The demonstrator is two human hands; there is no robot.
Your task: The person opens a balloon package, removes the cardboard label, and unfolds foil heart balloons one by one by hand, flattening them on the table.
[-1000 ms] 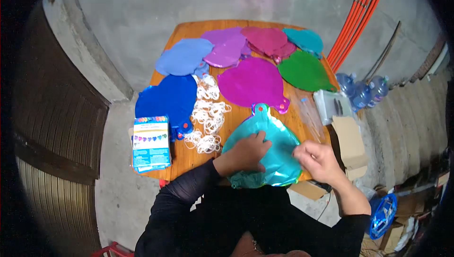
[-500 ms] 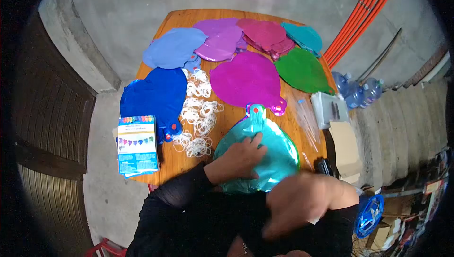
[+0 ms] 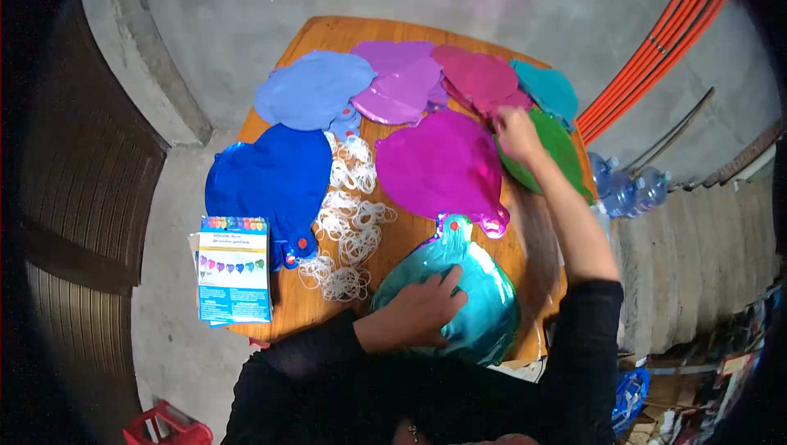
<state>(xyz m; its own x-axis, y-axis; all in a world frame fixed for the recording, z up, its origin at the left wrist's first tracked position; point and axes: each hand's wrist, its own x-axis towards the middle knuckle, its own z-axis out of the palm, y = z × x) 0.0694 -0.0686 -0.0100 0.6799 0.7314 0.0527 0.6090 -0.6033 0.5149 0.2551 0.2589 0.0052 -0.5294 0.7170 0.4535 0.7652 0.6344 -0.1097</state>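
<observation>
My left hand lies on a shiny teal foil balloon, which is flat and has a red dot on its tail. Its fingers are spread, pressing on the top of this pile at the table's near edge. My right hand reaches far across the table, where the crimson foil balloons meet the green foil balloon. Its fingertips are bent down and slightly blurred, so whether they grip an edge is unclear. A magenta foil balloon lies between the two hands.
Blue balloons, light blue balloons, purple balloons and dark teal balloons lie in piles. White string bundles run beside the blue pile. Printed packets stand at the left edge. Water bottles stand beyond the right edge.
My right hand has moved from near my body, at the table's front, forward to the crimson and green piles. My left hand stays on the teal balloon. The view has shifted slightly.
</observation>
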